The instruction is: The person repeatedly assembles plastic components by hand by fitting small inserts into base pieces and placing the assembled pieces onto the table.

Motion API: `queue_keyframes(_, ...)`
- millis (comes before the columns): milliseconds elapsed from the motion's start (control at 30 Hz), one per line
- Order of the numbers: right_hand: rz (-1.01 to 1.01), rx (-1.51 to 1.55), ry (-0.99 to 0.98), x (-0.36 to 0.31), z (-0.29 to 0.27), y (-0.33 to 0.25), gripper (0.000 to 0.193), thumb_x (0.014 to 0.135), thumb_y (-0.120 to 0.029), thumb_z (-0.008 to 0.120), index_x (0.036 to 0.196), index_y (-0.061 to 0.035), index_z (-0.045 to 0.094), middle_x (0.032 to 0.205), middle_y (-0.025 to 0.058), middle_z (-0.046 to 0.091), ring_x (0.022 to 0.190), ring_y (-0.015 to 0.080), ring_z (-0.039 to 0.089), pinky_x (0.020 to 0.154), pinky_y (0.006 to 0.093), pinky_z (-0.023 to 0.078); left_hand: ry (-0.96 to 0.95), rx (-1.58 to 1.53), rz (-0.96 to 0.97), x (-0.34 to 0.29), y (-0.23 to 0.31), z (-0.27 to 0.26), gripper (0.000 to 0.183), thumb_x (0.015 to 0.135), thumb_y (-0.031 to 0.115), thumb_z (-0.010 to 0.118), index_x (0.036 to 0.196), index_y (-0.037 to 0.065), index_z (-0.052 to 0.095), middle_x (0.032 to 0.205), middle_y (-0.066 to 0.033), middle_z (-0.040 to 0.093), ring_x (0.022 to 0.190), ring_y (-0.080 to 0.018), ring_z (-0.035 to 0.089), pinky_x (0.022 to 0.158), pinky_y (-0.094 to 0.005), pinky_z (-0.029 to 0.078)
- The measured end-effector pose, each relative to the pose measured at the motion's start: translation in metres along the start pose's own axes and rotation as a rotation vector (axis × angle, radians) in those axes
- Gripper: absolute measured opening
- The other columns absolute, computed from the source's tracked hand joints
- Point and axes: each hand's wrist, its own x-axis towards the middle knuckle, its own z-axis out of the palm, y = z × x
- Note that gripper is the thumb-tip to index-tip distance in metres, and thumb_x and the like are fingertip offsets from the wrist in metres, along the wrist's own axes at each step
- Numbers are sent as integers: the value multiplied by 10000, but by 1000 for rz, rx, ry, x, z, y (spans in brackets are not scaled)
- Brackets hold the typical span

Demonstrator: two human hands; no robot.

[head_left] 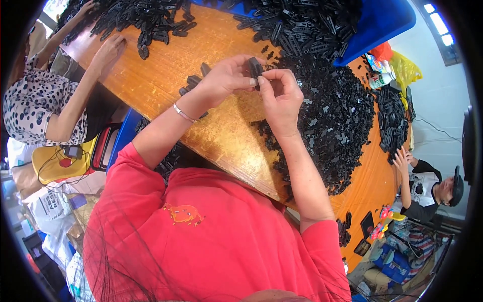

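The person's left hand point(226, 80) is gripping a dark, elongated black piece point(255, 66) between thumb and forefinger over the table point(221, 138), and the right hand point(284, 98) is meeting it from the other side. The piece is standing between the two sets of fingertips, its long axis running mostly away from the person's chest with a slight tilt, its near end sitting beside both thumbs. Neither hand is clearly nearer: left fingers are wrapping its left flank, while the right thumb and forefinger are coming together at its right edge. Whether those right fingers are pinching the piece itself or some smaller part, one cannot tell. A broad heap of small black parts point(327, 126) is spreading just beyond the right hand and beneath its forearm, and a few longer black pieces point(191, 83) are lying near the left wrist. Farther off, a blue bin point(395, 30) is holding a pile of long black parts point(302, 27). Nothing is visibly standing between the fingertips and the piece. A co-worker in a spotted top point(45, 110) is sitting at the left, and another in a dark cap point(455, 186) is reaching toward a separate pile point(392, 118) at the right.
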Motion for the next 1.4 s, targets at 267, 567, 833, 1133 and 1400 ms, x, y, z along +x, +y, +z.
queue_keyframes(267, 13, -26, -66, -3, -4, 3, 153, 874, 47, 777, 961, 2, 660, 950, 94, 649, 745, 181, 674, 655, 307, 542, 18, 123, 19, -4, -2, -1, 490, 960, 17, 718, 1425, -6, 567, 1171, -64, 708, 1045, -148, 685, 942, -313, 568)
queue_keyframes(567, 178, -311, -148, -21, 3, 13, 284, 801, -89, 887, 910, -38, 629, 832, 120, 634, 728, 276, 662, 664, 390, 530, 81, 707, 80, -16, 4, 12, 315, 1002, 39, 690, 1304, -25, 630, 1056, -12, 704, 972, -86, 676, 870, -260, 563)
queue_keyframes(833, 310, -117, -373, -14, 15, 20, 300, 792, -197, 912, 855, -33, 668, 758, 109, 704, 693, 264, 700, 655, 388, 548, 130, 555, -118, -29, 20, -20, 243, 1022, 63, 681, 1247, -23, 646, 995, -15, 723, 918, -77, 671, 818, -251, 554)
queue_keyframes(1133, -113, -824, -343, 81, -9, 89, 98, 916, -123, 704, 990, -63, 729, 1086, 194, 675, 868, 423, 728, 768, 500, 589, 202, 1377, -142, -33, 72, -77, 278, 1060, 274, 640, 1167, 35, 733, 819, -60, 713, 720, -172, 677, 672, -346, 523)
queue_keyframes(1400, -288, -1107, -516, 133, 12, 138, 142, 920, -90, 621, 987, -51, 739, 1174, 188, 711, 879, 355, 773, 768, 459, 623, 229, 1596, 10, 66, 65, -86, 330, 991, 343, 683, 1126, 50, 753, 904, -175, 760, 879, -323, 744, 781, -423, 565)
